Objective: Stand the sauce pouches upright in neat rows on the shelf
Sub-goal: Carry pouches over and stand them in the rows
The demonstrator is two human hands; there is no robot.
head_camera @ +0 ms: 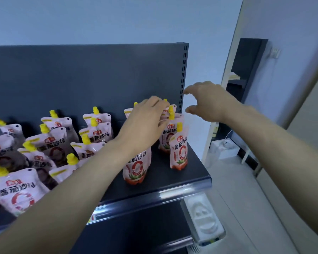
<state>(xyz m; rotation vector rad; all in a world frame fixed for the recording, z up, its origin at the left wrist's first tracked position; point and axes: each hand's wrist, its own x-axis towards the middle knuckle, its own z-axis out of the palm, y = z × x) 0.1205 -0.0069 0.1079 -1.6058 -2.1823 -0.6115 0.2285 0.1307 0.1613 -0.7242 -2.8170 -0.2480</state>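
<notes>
Item: pink-and-white spouted sauce pouches (51,143) with yellow screw caps and red lettering.

Location: dark grey metal shelf (163,176) with a matching back panel (81,74) and a slotted upright post (184,70) at its right end. A glossy price rail (173,193) runs along the front edge.

Arrangement, left half of the frame: many sauce pouches crowd together. They lean at different angles and overlap one another, and the nearest lies large at the lower left.

Arrangement, centre: one centre pouch (136,167) stands upright, its top hidden under the left wrist.

Arrangement, right end of the shelf: a short row runs front to back by the post. The front pouch (179,151) stands upright, a second pouch (164,138) stands just behind it, and a rear pouch (166,112) stands nearest the back panel.

Left hand (145,121): it reaches from the lower left across the centre of the shelf. Its fingers (162,103) are curled over the top of the rear pouch, grasping it.

Right hand (209,101): it hovers right of centre, just beside the post and above the row. Its fingers (190,89) are spread in a loose curve, released and grasping nothing.

Surroundings: pale blue wall (117,19) above. A white moulded plastic container (202,217) sits at the lower right. A white box (224,149) sits on the floor at the right, and a wall socket (274,52) is at the upper right.
</notes>
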